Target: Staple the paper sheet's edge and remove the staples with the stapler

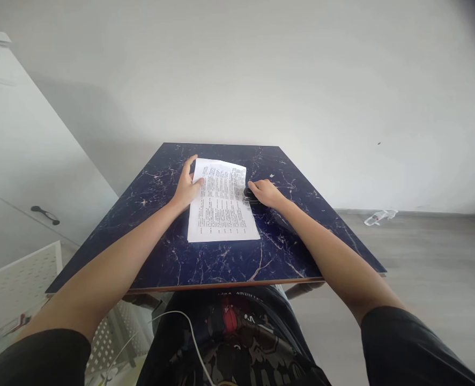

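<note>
Printed sheets of paper (221, 206) lie at the middle of the table, their text running sideways and the far edge slightly raised. My left hand (187, 187) grips their left edge, thumb on top and fingers behind. At the right edge, my right hand (266, 193) is closed around what looks like a black stapler (250, 195). Its rounded front end reaches over the paper's edge; most of its body is hidden under my fingers. I cannot tell whether its jaws are pressed together.
The dark blue marble-patterned table (229, 262) stands against a pale wall. A small white scrap (272, 175) lies beyond my right hand. At left is a white cabinet with a black handle (45, 215). Clear plastic packaging (380, 216) lies on the floor; a white cable (191, 327) crosses my lap.
</note>
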`<state>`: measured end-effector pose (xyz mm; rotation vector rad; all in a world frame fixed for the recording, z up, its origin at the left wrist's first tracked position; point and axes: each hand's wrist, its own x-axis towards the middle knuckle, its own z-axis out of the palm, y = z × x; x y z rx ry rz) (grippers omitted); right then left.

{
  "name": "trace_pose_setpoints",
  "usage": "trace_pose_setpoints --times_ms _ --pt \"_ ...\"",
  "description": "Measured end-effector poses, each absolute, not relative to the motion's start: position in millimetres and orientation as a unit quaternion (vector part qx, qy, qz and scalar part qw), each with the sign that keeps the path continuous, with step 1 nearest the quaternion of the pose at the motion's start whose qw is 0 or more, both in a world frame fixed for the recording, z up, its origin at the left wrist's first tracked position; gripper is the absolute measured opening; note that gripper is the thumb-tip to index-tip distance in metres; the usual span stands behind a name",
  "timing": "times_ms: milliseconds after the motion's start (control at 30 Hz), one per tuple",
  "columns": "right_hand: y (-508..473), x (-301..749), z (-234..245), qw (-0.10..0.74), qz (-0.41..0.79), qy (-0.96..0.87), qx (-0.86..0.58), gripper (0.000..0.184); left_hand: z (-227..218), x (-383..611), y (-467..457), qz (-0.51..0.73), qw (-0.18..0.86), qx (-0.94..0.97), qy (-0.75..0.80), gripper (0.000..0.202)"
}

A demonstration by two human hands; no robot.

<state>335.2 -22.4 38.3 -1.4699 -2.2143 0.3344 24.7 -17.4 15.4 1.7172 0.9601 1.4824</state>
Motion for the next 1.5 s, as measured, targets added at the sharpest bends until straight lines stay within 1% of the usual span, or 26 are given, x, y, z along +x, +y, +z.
trace_pose_setpoints --times_ms 167,400,567,767,967,1133,1200,1300,1333,1400,1500 --pt "-22 336 37 0.233 0.127 -0.817 -0.512 0.049 14 24 -18 0.557 0.316 0.673 0.371 0.084" --pt "-18 338 37 0.242 0.113 -0.797 -0.542 0.053 19 25 -19 0.537 0.281 0.7 0.378 0.078" --pt "-11 346 39 0.25 0.107 -0.781 -0.562 0.054 22 27 -22 0.542 0.294 0.686 0.387 0.077" --pt "-13 344 39 0.247 0.123 -0.791 -0.547 0.052 18 28 -20 0.537 0.305 0.684 0.388 0.077" --pt "-17 339 39 0.258 0.137 -0.796 -0.53 0.052 10 32 -17 0.506 0.304 0.712 0.38 0.079" --pt "-19 337 41 0.264 0.129 -0.797 -0.527 0.052 12 34 -18 0.466 0.235 0.755 0.397 0.08" --pt "-19 337 41 0.264 0.126 -0.799 -0.526 0.052 15 35 -20 0.444 0.22 0.766 0.409 0.07" --pt "-18 339 41 0.261 0.119 -0.802 -0.524 0.052 20 36 -25 0.405 0.231 0.772 0.431 0.045" --pt "-17 340 41 0.259 0.117 -0.801 -0.527 0.052 22 36 -27 0.401 0.234 0.77 0.438 0.039" --pt "-16 343 40 0.252 0.114 -0.798 -0.535 0.052 24 36 -30 0.406 0.234 0.765 0.443 0.039" --pt "-13 347 40 0.246 0.104 -0.797 -0.542 0.052 27 35 -32 0.411 0.235 0.772 0.424 0.051"
